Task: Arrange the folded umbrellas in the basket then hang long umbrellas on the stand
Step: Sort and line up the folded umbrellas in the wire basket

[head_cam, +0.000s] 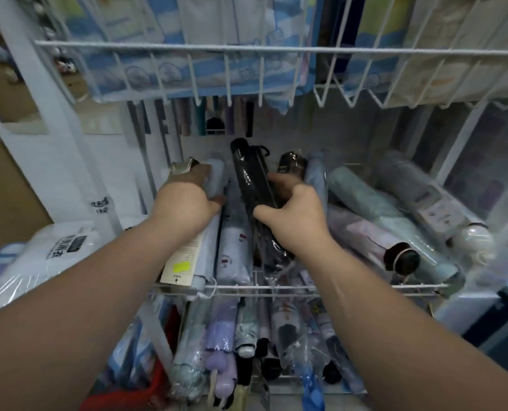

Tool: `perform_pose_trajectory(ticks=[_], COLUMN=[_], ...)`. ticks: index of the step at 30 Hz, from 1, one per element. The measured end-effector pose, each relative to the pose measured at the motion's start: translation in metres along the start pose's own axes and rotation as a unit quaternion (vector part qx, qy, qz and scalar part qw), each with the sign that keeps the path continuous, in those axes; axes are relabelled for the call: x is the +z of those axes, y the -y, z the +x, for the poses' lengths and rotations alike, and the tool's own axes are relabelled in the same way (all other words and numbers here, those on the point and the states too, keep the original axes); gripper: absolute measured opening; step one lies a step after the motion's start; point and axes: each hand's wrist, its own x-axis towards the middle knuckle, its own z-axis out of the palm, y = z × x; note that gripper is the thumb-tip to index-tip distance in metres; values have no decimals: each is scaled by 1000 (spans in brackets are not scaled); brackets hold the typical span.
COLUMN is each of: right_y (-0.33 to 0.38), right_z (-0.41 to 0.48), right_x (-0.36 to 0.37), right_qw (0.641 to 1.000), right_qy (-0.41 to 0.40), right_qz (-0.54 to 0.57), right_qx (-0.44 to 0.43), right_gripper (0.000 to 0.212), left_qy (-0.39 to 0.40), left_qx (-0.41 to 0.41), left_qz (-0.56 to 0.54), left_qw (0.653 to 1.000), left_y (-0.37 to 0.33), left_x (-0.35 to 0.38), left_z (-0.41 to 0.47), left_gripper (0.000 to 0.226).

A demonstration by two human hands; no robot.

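Plastic-wrapped white packages [54,244] lie left, a dark bin [496,318], perhaps, right.

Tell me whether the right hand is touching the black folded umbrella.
Touching. The head view shows the right hand gripping the black folded umbrella, thumb across it, fingers curled round its side.

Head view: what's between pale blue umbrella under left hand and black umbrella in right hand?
A white printed umbrella lies between the pale blue umbrella and the black umbrella, in the same wire basket; head view shows it.
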Motion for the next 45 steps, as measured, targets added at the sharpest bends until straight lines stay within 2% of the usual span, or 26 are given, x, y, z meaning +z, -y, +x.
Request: perform_pose_trajectory(ticks=[3, 4, 9, 11, 15, 18, 21, 25, 28, 29, 33, 36, 40, 45], right_y=[-17, -20, -27, -28, -31, -38, -40, -39, -36, -34, -30, -33, -35, -33], right_z=[-1, 0, 0, -2, -6, -9, -11, -12, -6, -3, 0, -5, -6, -3], right_x=[23, 29, 48, 47, 41, 35, 38, 47, 52, 54, 59, 59, 54, 45], right_qw=[997, 996, 992, 994, 992, 988, 986, 989, 992, 993, 992, 993, 991, 983], right_qy=[-7, -3, 45, 63, 100, 120, 129, 132, 120, 116, 120, 118, 136, 172], right_qz=[67, 81, 103, 87, 72, 94, 103, 62, 41, 29, -21, -17, 13, -51], right_qx=[25, 36, 49, 33, 27, 25, 17, 3, -9, -14, -29, -17, 6, -31], right_gripper=[52, 52, 59, 60, 66, 61, 64, 77, 73, 72, 80, 91, 76, 82], left_qy=[-24, -33, 17, 69, 145, 123, 87, 58, 52, 56, 133, 168, 185, 169], left_qx=[36, 37, 52, 64, 111, 122, 104, 82, 93, 97, 114, 136, 133, 121], left_qz=[170, 192, 120, 92, 132, 163, 190, 205, 174, 162, 164, 191, 184, 88], left_qw=[984, 980, 991, 991, 974, 971, 972, 974, 979, 980, 971, 957, 956, 974], left_y=[2, 3, 17, 22, 35, 40, 38, 32, 33, 35, 41, 46, 47, 24], left_x=[3, 2, -9, -17, -14, -10, -10, -8, -6, -6, -17, -22, -25, -27], left_z=[-2, -1, -8, -21, -47, -51, -42, -29, -33, -37, -54, -62, -64, -70], left_gripper=[52, 52, 55, 68, 97, 95, 87, 74, 70, 73, 112, 125, 126, 116])
